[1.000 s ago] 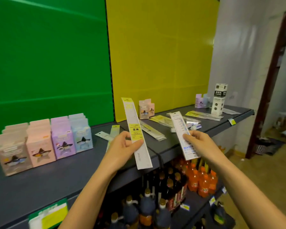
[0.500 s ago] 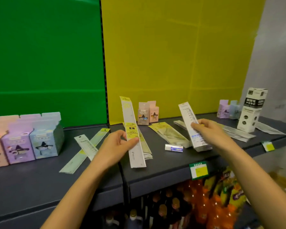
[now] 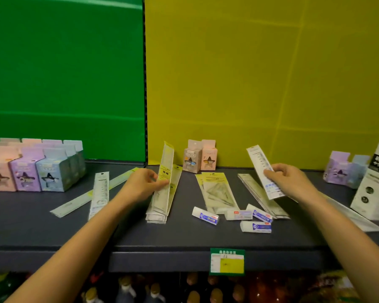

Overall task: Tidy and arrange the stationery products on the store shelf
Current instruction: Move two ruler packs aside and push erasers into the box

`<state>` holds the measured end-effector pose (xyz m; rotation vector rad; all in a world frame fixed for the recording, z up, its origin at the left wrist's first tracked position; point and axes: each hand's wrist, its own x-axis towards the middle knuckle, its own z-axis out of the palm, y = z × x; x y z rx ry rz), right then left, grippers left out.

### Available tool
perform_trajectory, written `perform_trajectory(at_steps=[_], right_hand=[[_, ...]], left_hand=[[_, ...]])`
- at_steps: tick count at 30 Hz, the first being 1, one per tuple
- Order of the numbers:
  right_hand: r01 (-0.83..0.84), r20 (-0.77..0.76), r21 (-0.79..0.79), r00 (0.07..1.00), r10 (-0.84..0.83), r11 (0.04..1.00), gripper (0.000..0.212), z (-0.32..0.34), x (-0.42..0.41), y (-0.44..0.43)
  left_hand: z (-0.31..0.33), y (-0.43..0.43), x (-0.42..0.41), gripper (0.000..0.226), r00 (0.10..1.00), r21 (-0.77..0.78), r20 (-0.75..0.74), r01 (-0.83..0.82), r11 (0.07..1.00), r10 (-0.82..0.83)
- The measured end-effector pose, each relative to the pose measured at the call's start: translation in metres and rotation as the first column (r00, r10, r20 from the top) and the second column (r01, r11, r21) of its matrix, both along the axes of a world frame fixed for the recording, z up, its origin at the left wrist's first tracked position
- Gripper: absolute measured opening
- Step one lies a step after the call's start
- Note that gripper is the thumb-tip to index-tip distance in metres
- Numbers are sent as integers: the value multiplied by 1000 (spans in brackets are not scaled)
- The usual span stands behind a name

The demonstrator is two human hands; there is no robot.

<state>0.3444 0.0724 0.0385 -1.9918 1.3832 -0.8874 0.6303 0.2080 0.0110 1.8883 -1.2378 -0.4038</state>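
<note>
**Holding one ruler pack in each hand over the shelf**

Take the green price tag (image 3: 227, 261) on the front edge of the shelf (image 3: 140, 237) as your mark. Up and to the left of it, your left hand (image 3: 140, 185) pinches a yellow-labelled ruler pack (image 3: 166, 169) between thumb and fingers, about halfway along its length. The pack stands steeply tilted, its lower end down at a flat stack of like packs (image 3: 157, 213). Whether it touches that stack cannot be told. Up and to the right of the tag, your right hand (image 3: 291, 182) has its fingers curled round a white ruler pack (image 3: 260, 165), which is raised off the shelf and leans left at the top. Straight above the tag lie four loose erasers (image 3: 206, 216), with set-square packs (image 3: 217, 191) just behind them. Far left of the tag stand pastel star boxes (image 3: 24, 178) in rows.
</note>
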Motion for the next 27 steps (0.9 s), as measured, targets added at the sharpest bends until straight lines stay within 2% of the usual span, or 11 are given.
perform_trajectory(at_steps=[10,15,17,20,22,23,25,27], right_hand=[[-38,-258,-51,966,23,998,35,-20,-1,-34],[5,-365,-121,930,-49,993,34,-32,3,-38],[31,-422,-164,901,-99,986,35,-37,2,-38],[56,-527,-251,829,-185,966,41,-34,-2,-31],[51,-548,-310,806,-222,949,45,-24,-6,-24],[11,-522,-337,830,-197,941,46,-19,-8,-19],[-140,-456,-347,889,-36,927,46,-12,-11,-4],[-310,-450,-252,876,173,917,52,-9,-15,19]], left_hand=[[-14,-18,4,39,951,28,299,-91,995,79],[-23,-21,8,40,900,61,422,-152,987,112],[-24,-21,6,43,841,64,522,-200,978,138],[-17,-17,-7,46,667,-26,712,-284,958,217],[-9,-12,-16,45,601,-129,767,-198,972,224],[-6,-8,-21,42,612,-170,767,-98,981,194],[0,0,-33,36,683,-183,729,116,976,56],[3,10,-48,37,705,-99,698,273,957,-129]])
